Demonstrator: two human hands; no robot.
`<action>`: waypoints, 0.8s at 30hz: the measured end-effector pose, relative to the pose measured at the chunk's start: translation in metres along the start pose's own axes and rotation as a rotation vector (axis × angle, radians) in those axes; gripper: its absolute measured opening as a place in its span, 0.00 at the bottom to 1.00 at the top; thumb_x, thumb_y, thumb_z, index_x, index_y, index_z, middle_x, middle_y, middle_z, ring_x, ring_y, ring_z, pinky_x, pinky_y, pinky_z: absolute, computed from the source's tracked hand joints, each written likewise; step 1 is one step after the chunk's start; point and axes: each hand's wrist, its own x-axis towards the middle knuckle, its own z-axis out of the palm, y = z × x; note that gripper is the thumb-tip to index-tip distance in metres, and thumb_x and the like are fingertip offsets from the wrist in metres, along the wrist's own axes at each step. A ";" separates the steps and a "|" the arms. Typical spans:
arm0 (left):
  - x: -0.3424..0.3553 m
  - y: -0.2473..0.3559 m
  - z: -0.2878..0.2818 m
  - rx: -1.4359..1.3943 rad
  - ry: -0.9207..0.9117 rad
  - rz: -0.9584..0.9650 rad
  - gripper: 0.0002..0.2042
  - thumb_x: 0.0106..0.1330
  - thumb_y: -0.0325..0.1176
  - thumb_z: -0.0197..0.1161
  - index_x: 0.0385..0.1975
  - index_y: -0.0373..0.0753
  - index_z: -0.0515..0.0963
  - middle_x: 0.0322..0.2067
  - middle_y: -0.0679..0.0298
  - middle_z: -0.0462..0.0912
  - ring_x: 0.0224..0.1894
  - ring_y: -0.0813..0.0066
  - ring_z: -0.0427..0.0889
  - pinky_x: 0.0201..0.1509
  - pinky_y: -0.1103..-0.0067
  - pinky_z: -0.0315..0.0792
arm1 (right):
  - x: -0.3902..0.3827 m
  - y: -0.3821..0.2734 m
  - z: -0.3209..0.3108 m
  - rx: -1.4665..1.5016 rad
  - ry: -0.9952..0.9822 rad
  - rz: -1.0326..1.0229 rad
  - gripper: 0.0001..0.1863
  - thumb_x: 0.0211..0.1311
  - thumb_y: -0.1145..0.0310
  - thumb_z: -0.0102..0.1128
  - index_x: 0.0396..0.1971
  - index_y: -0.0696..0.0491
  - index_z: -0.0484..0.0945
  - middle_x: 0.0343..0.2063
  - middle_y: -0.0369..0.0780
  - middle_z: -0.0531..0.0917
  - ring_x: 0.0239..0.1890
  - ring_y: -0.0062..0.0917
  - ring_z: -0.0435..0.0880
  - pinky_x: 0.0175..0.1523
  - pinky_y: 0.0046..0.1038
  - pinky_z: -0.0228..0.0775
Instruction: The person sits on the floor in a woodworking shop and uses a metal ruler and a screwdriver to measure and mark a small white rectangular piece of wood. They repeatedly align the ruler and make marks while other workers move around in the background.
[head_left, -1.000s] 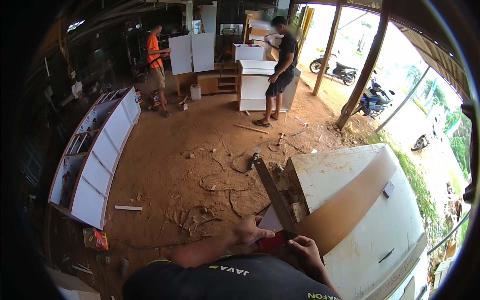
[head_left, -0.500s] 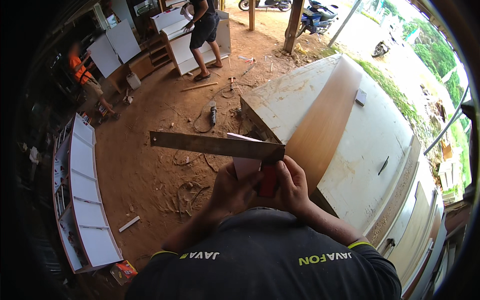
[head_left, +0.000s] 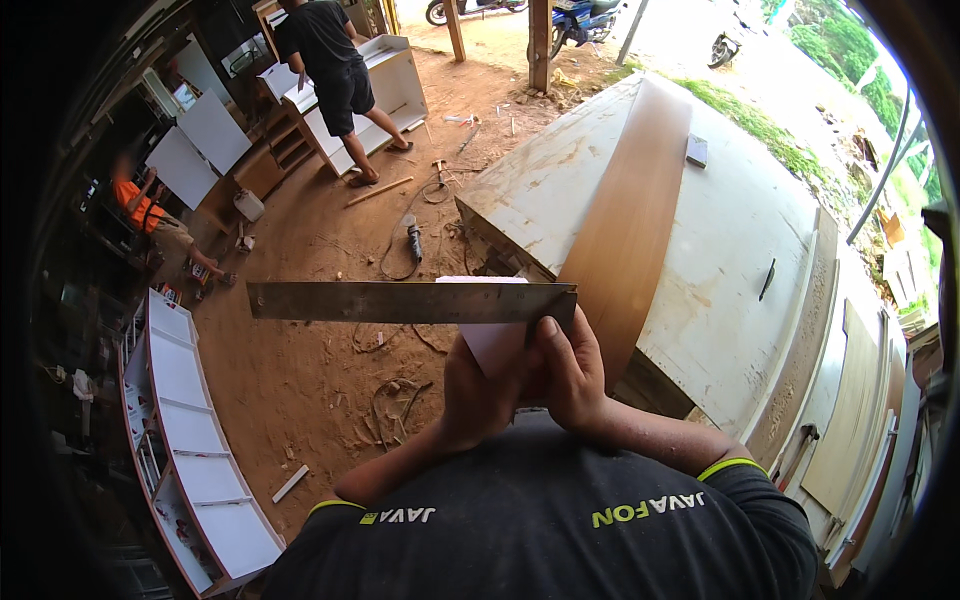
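Square [head_left: 410, 301] higher — both hands' grip.

packaging: white jug [head_left: 249, 205] on floor by workbench | labels/signs/screens: none visible

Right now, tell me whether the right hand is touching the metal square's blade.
Touching. The head view shows the right hand with its thumb pressed against the lower edge of the metal square near its right end.
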 end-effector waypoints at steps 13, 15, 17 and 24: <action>-0.005 -0.003 -0.007 -0.046 0.012 0.091 0.22 0.70 0.30 0.63 0.60 0.32 0.65 0.50 0.57 0.79 0.52 0.71 0.80 0.55 0.74 0.76 | -0.008 -0.008 0.006 0.017 -0.064 0.035 0.15 0.79 0.64 0.47 0.57 0.56 0.67 0.41 0.34 0.78 0.39 0.12 0.75 0.44 0.18 0.70; -0.006 0.001 -0.006 0.037 0.044 0.161 0.23 0.68 0.32 0.66 0.59 0.31 0.67 0.51 0.54 0.79 0.52 0.70 0.80 0.53 0.74 0.77 | -0.009 -0.010 0.003 0.024 -0.093 0.047 0.15 0.79 0.64 0.47 0.57 0.56 0.67 0.41 0.34 0.78 0.40 0.13 0.75 0.44 0.18 0.71; -0.004 0.006 -0.008 0.120 0.030 0.162 0.21 0.68 0.31 0.65 0.58 0.31 0.69 0.50 0.56 0.80 0.52 0.71 0.81 0.53 0.74 0.76 | -0.008 -0.010 0.000 0.036 -0.113 0.060 0.15 0.79 0.65 0.47 0.57 0.57 0.67 0.41 0.34 0.78 0.40 0.13 0.75 0.44 0.19 0.71; 0.012 0.022 -0.010 0.021 -0.092 -0.069 0.18 0.70 0.29 0.63 0.57 0.32 0.71 0.50 0.59 0.80 0.51 0.73 0.81 0.55 0.74 0.75 | 0.002 -0.001 -0.007 0.062 -0.035 0.025 0.13 0.78 0.67 0.46 0.56 0.57 0.69 0.44 0.35 0.79 0.44 0.14 0.75 0.49 0.20 0.70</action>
